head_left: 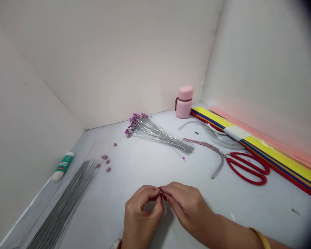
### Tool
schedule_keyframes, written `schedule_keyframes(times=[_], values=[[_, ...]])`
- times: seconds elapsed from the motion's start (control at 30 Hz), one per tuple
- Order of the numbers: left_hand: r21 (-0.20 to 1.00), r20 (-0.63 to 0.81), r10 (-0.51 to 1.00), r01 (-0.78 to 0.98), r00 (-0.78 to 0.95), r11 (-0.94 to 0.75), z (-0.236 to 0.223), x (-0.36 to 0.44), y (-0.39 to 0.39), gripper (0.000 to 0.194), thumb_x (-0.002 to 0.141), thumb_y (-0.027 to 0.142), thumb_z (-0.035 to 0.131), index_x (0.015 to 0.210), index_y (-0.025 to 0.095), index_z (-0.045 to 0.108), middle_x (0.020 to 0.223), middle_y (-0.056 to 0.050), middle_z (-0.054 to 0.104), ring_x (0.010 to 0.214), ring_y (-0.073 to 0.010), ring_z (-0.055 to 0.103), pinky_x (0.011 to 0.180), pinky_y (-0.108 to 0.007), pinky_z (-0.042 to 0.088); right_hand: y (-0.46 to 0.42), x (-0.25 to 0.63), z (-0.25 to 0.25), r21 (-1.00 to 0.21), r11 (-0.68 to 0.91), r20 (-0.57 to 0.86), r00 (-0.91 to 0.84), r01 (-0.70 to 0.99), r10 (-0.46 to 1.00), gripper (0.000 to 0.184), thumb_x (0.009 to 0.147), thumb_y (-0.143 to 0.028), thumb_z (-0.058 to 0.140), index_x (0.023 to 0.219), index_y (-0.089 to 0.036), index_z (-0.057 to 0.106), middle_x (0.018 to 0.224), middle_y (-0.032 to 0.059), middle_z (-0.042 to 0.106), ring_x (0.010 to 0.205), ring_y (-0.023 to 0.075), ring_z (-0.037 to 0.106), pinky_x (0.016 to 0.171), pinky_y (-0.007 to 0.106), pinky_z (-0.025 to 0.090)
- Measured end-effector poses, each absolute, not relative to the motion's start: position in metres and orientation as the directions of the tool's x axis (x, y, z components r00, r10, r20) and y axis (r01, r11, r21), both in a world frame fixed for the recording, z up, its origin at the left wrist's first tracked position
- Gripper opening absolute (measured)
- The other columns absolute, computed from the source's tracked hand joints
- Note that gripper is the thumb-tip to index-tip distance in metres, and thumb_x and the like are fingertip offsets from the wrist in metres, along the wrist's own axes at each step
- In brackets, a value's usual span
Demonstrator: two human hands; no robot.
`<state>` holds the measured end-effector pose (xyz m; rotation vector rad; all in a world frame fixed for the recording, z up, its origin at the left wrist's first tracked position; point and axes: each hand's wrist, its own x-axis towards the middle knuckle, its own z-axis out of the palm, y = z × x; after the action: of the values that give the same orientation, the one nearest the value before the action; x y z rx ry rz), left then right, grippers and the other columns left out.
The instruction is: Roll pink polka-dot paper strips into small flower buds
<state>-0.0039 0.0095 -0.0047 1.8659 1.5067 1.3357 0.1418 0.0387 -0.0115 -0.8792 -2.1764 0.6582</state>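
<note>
Spreading into a white-walled corner, the tabletop [134, 162] carried a bundle of beaded wires [155, 136] far center, loose wires [64, 204] near left, and red scissors [246, 168] right. Centrally near, the left hand [142, 216] and right hand [186, 207] met, fingers [152, 190] pinched nearly shut on a small thing [161, 192] too tiny to make out.

Bare left hand [142, 216] and right hand [188, 209], red-painted nails [163, 196], yellow bangle [260, 238] on the right forearm [230, 230]

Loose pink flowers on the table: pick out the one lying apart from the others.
The flower lies alone, nearest the bunch of purple-tipped wires; the other four huddle together below it.
</note>
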Motion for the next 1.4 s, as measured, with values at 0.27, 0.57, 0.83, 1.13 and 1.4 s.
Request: schedule_keyframes(times=[0.27, 0.57, 0.83, 1.13, 1.4], values=[[0.846, 0.320, 0.944, 0.471, -0.075, -0.249, -0.006, -0.006, 0.006, 0.017, 0.077, 0.014, 0.051, 0.092, 0.016, 0.060, 0.085, -0.006, 0.065, 0.076, -0.0143, 0.063, 0.068, -0.023, 0.052, 0.043, 0.139, -0.012, -0.664, 0.667, 0.495, -0.470, 0.339, 0.731, 0.019, 0.084, -0.011, 0.040, 0.096, -0.016, 0.055, 0.082, 0.0060, 0.062, 0.076, 0.0147, 0.058, 0.069, 0.026, 0.047], [0.736, 0.436, 0.899, 0.561, 0.034, -0.379, -0.003, -0.013, 0.001, 0.016, 0.077, 0.011, 0.051, 0.087, 0.016, 0.062, 0.083, -0.006, 0.064, 0.078, -0.0162, 0.060, 0.070, -0.026, 0.049, 0.039, 0.141, -0.007, -0.695, 0.663, 0.515, -0.452, 0.279, 0.729, 0.021, 0.084, -0.013, 0.043, 0.098, -0.020, 0.056, 0.085, 0.0048, 0.064, 0.077, 0.0144, 0.060, 0.070, 0.026, 0.049], [0.696, 0.480, 0.875, 0.584, 0.055, -0.418, -0.003, -0.012, 0.003, 0.017, 0.077, 0.009, 0.051, 0.089, 0.016, 0.060, 0.085, -0.007, 0.064, 0.079, -0.0164, 0.061, 0.071, -0.026, 0.050, 0.043, 0.144, -0.007, -0.733, 0.630, 0.457, -0.501, 0.255, 0.735, 0.029, 0.084, -0.011, 0.040, 0.109, -0.021, 0.053, 0.091, 0.0047, 0.063, 0.082, 0.0132, 0.058, 0.074, 0.025, 0.047], [0.788, 0.391, 0.920, 0.518, -0.002, -0.334, -0.005, -0.012, 0.004, 0.013, 0.076, 0.014, 0.052, 0.087, 0.017, 0.060, 0.081, -0.005, 0.066, 0.073, -0.0153, 0.063, 0.065, -0.025, 0.054, 0.044, 0.146, -0.006, -0.748, 0.602, 0.442, -0.466, 0.280, 0.766, 0.021, 0.083, -0.013, 0.043, 0.096, -0.021, 0.058, 0.082, 0.0020, 0.065, 0.075, 0.0121, 0.060, 0.069, 0.022, 0.048], [0.832, 0.336, 0.940, 0.451, 0.056, -0.324, 0.001, -0.015, 0.009, 0.012, 0.078, 0.013, 0.051, 0.081, 0.017, 0.062, 0.077, -0.005, 0.065, 0.071, -0.0148, 0.061, 0.063, -0.023, 0.051, 0.045, 0.146, -0.007, -0.769, 0.588, 0.423, -0.490, 0.252, 0.762, 0.018, 0.084, -0.016, 0.044, 0.091, -0.020, 0.060, 0.079, 0.0027, 0.065, 0.072, 0.0128, 0.060, 0.066, 0.022, 0.048]])
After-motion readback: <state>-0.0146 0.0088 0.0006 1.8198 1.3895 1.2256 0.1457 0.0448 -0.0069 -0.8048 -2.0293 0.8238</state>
